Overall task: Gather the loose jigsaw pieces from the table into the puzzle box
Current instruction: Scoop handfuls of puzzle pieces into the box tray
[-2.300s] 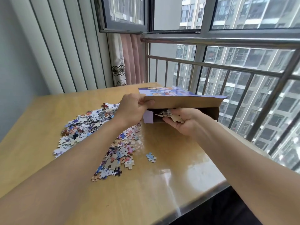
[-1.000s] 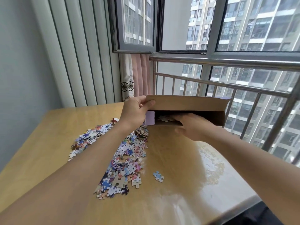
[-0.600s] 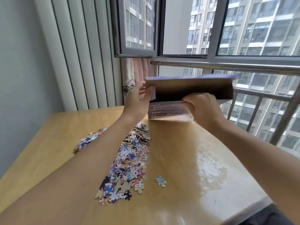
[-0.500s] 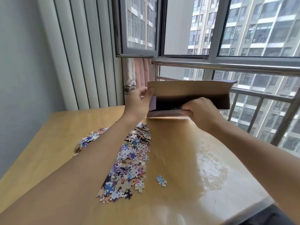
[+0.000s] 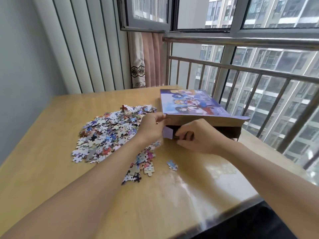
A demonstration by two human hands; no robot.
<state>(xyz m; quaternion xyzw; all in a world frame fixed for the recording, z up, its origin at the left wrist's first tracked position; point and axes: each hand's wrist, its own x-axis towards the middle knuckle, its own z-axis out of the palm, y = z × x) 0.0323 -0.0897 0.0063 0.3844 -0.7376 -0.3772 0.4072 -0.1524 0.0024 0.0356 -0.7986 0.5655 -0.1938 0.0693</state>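
The puzzle box (image 5: 189, 104), purple with a cartoon picture on top, lies flat on the wooden table (image 5: 51, 169) with its open end facing me. My left hand (image 5: 151, 128) grips the box's near left corner at the opening. My right hand (image 5: 198, 137) is at the dark opening, fingers curled on the lower edge beside a lilac flap (image 5: 167, 132). A broad heap of loose jigsaw pieces (image 5: 110, 131) spreads left of the box, trailing toward me under my left forearm. One blue piece (image 5: 172, 165) lies apart.
A metal railing (image 5: 241, 69) and window run close behind and right of the box. A pink curtain (image 5: 146, 61) hangs at the back corner. The table's near right edge (image 5: 224, 216) drops off below my right arm.
The box, held tilted up off the table half a second ago, now lies flat with its picture side up. Both hands came down with it and stay at its open end.
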